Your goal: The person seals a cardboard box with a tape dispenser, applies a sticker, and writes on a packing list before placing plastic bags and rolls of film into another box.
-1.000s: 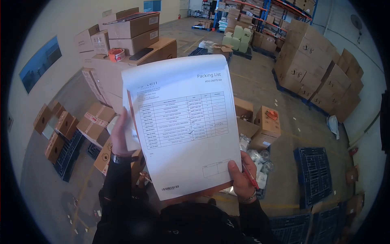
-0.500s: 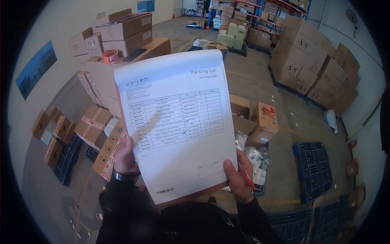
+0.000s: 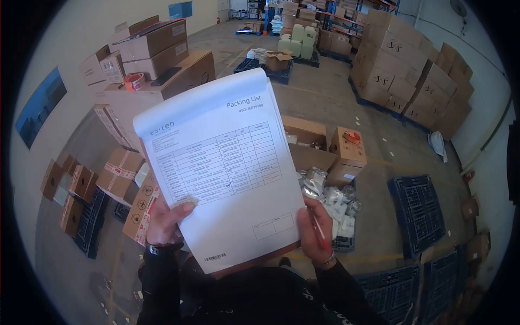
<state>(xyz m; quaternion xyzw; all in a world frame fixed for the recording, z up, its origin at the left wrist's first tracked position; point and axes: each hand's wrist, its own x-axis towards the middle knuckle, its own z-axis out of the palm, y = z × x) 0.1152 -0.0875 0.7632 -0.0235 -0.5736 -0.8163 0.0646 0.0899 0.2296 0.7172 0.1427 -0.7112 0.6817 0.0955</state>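
A packing list (image 3: 238,216) with a printed table and handwritten ticks lies on a brown clipboard (image 3: 265,257), tilted in front of me. Its top sheet is folded back over the upper edge. My left hand (image 3: 164,221) grips the lower left side, thumb on the paper beside the table and fingers hidden behind. On the right edge, my right hand (image 3: 315,230) is closed round the clipboard's side, and it also holds a red pen (image 3: 319,232) pointing down.
Stacked cartons (image 3: 157,46) stand at the left, with an orange tape roll (image 3: 134,82) on top. An open carton (image 3: 306,132) and plastic-wrapped packs (image 3: 338,208) lie beyond the clipboard. Blue pallets (image 3: 417,214) are at the right, below tall carton stacks (image 3: 401,65).
The clipboard has shifted left in view and tilted more. My left thumb has moved from the paper's edge onto the sheet. The right hand still holds the clipboard and pen.
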